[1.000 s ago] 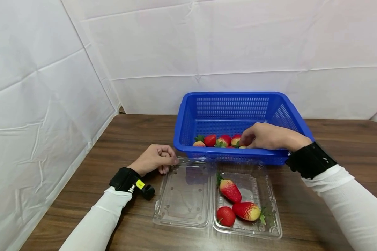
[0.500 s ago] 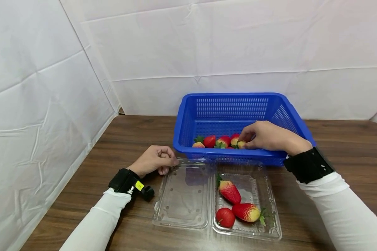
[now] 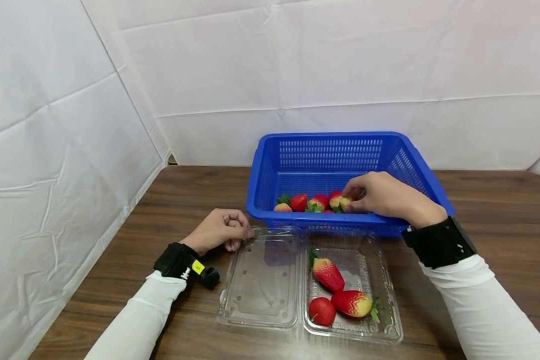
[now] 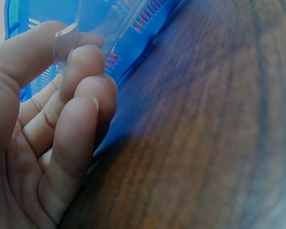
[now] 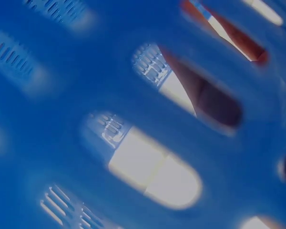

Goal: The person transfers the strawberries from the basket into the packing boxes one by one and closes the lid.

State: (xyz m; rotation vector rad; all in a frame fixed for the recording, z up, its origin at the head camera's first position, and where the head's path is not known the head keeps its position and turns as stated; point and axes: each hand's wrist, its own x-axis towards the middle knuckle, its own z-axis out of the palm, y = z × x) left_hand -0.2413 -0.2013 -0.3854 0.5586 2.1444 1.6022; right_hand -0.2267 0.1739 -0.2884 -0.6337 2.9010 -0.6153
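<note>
My left hand point(image 3: 220, 230) pinches the far left corner of the clear lid point(image 3: 263, 280) between thumb and fingers; the left wrist view shows the plastic edge point(image 4: 66, 45) in that grasp. Inside the blue basket point(image 3: 330, 217), my right hand point(image 3: 382, 196) holds a pale-tipped strawberry point(image 3: 345, 203) between thumb and fingers. Several more strawberries point(image 3: 299, 202) lie to its left along the basket's near side. The open clamshell's tray point(image 3: 389, 305) contains three strawberries point(image 3: 327, 274). Only slotted blue basket wall point(image 5: 62, 143) fills the right wrist view, so that hand's grip is hidden there.
The basket stands at the back of the brown wooden table point(image 3: 184, 195), right behind the clamshell. White cloth walls point(image 3: 216, 65) rise behind and to the left. A black wrist strap with a small camera point(image 3: 205, 275) sits on the left wrist.
The right hand has lifted slightly and drawn its strawberry a little into view within the basket. My left hand stays at the lid corner, and the strawberries in the tray lie as before.
</note>
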